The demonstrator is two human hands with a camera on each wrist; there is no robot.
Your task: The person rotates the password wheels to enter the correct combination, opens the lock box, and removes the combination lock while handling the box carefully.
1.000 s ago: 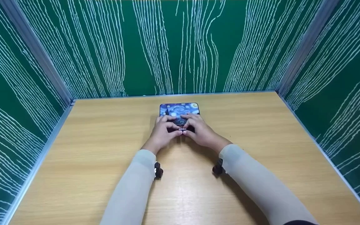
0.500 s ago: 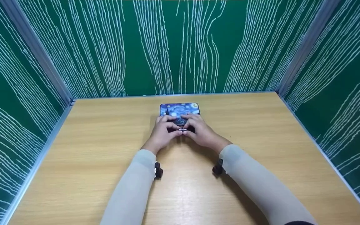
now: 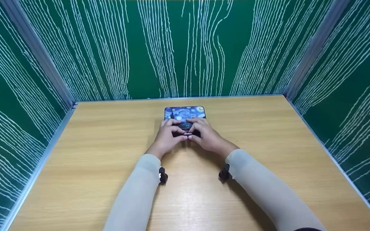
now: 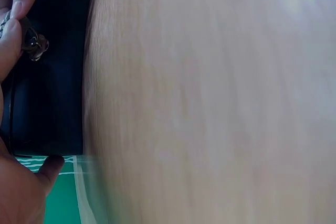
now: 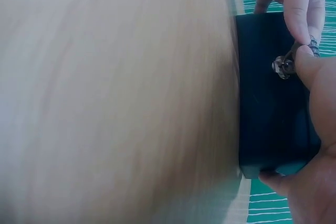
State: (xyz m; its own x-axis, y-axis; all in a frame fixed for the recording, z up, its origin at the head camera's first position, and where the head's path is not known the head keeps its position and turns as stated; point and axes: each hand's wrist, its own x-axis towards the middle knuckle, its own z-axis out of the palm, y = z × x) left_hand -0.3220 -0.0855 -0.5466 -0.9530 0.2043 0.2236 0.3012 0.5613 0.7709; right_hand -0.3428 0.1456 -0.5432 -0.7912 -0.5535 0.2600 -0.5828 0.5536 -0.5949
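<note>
Left edge of frame: left hand [image 4: 13, 35] pinches a small metal clasp [image 4: 35, 45] on a black box [image 4: 52, 77]; blurred wooden table [image 4: 210, 103] fills the rest.

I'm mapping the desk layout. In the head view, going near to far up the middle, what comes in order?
Bare wooden table → left hand and right hand side by side → box with painted lid → green wall.
</note>
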